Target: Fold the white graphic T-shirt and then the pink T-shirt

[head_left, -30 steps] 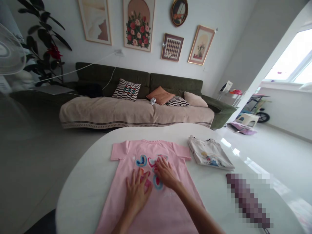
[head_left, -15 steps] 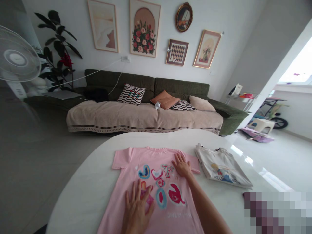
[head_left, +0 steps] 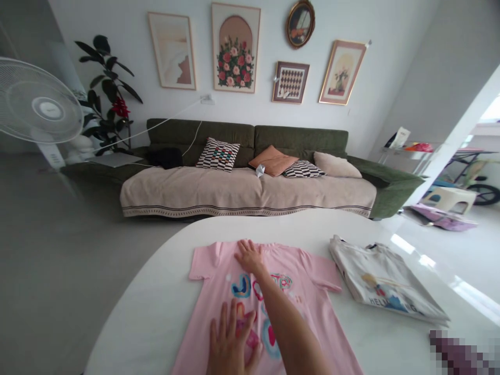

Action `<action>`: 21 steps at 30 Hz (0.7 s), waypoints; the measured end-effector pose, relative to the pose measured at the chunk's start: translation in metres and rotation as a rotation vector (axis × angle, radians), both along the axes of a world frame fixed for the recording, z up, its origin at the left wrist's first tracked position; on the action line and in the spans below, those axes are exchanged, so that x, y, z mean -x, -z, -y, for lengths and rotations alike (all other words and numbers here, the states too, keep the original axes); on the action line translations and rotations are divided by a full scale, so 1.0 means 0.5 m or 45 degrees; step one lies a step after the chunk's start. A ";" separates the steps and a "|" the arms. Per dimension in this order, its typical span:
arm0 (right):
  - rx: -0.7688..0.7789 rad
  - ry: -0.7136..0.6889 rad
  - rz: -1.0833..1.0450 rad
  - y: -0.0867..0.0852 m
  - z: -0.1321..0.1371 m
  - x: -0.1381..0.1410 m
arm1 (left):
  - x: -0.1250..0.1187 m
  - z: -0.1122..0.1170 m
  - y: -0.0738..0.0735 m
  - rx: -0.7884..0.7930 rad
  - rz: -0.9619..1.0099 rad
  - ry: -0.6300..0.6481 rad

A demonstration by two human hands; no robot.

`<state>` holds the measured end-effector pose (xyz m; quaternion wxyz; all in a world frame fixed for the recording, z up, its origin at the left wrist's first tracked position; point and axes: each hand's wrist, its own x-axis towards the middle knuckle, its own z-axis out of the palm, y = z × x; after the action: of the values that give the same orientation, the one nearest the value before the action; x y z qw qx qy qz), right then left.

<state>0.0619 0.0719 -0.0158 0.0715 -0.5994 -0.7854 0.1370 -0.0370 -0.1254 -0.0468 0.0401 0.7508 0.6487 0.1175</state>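
A pink short-sleeved T-shirt with colourful printed letters lies spread on the white table, its neckline toward the sofa. My left hand rests on the lower left of the print, fingers spread. Farther up, my right hand lies flat on the shirt just below the left side of the neckline. My right forearm crosses the print and hides part of it. Neither hand holds anything. To the right of the pink shirt lies a folded light grey T-shirt with a cartoon print.
Beyond the table stands a green sofa with a beige cover and several cushions. A white fan and a dark-leaved plant are at the left. At the right are a beige stool and a pixelated patch at the table's edge.
My right hand has slid left across the shirt, from near the right sleeve to the left of the neckline. My left hand stays on the print. The view has shifted slightly left.
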 end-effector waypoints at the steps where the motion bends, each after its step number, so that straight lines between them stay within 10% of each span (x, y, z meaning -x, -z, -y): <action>1: 0.000 0.022 -0.002 -0.004 -0.007 0.002 | 0.003 -0.001 0.000 0.010 0.007 0.011; 7: -0.045 0.048 -0.014 0.017 0.117 -0.012 | 0.014 0.005 -0.005 0.066 0.046 0.100; 11: -0.094 0.109 0.059 0.048 0.240 -0.170 | 0.012 0.008 -0.010 0.010 0.035 0.093; 16: -0.085 0.570 0.276 0.002 0.288 -0.370 | 0.007 0.011 -0.026 -0.002 0.013 0.108; 21: -0.106 0.402 0.198 -0.001 0.418 -0.256 | 0.007 0.018 -0.036 -0.010 0.012 0.102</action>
<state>0.1900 -0.1369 -0.0152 0.0558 -0.7205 -0.6897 0.0448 -0.0404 -0.1345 -0.0287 0.0449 0.7757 0.6175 0.1221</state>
